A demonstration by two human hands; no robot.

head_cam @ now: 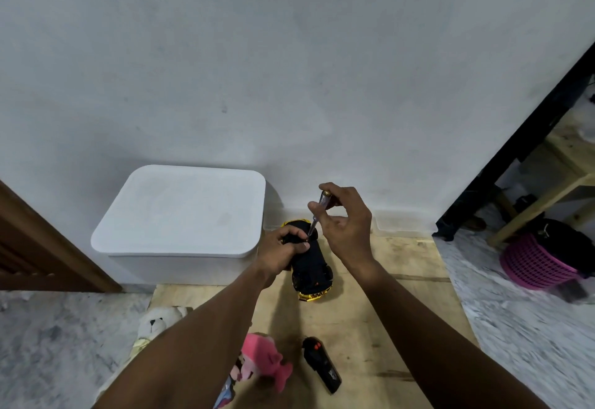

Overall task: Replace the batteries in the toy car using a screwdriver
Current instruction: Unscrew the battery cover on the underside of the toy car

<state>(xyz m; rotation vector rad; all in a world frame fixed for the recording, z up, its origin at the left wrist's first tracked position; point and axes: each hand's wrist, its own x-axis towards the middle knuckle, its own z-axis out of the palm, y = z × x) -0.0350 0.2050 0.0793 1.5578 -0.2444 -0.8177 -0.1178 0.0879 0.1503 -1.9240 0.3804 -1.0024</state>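
Looking down, we find the toy car (310, 267) lying belly-up on a wooden board (386, 296), just right of the white lidded box (183, 212). Our left hand (283, 249) curls round the car's end nearest the box and grips it. Our right hand (346, 218) pinches the screwdriver (317, 212) by its handle, with the tip set down on the black underside beside the left thumb. Well in front of the box, toward us, lie a black remote control (322, 363), a pink plush toy (264, 360) and a white teddy bear (157, 321).
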